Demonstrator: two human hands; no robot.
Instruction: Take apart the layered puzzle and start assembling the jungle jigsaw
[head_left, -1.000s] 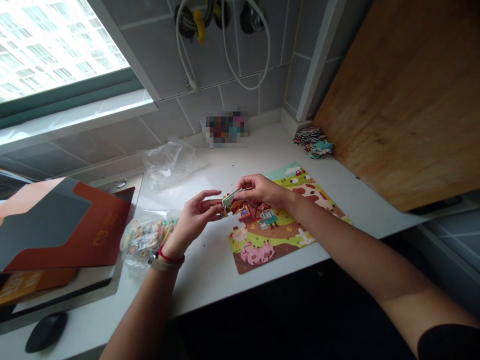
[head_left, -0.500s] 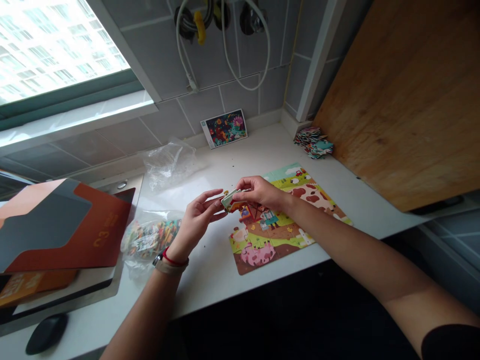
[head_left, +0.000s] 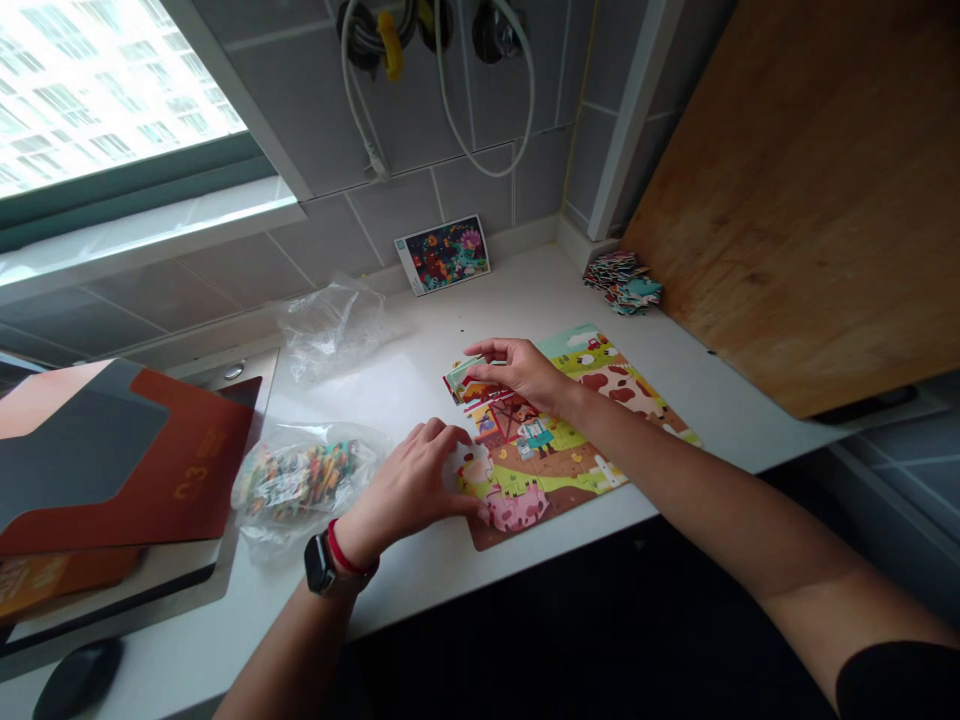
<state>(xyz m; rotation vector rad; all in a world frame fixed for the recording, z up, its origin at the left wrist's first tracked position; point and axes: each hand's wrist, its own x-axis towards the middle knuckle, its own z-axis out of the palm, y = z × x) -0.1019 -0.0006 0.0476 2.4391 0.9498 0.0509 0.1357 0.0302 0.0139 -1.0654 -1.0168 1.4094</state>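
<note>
- My right hand is half closed, with the thumb and fingers pinching a few puzzle pieces low over the far-left edge of the puzzle.
- Those pieces sit tilted, overlapping the puzzle's picture. I can't tell exactly how many there are.
- My left hand is cupped and palm down, with its fingertips at the puzzle's near-left edge. I can't tell whether it has hold of anything.
- The puzzle, a farm scene with a pig and a cow pattern, lies flat on the counter, between both hands and the far-right pile.
- A pile of loose pieces sits in the far-right corner, beside a wooden board.
- A clear bag of pieces lies just left of my left hand.
- A crumpled plastic bag lies farther back.
- A picture card leans against the far wall tiles.
- A red-and-grey folder lies at left, with a mouse near it.
</note>
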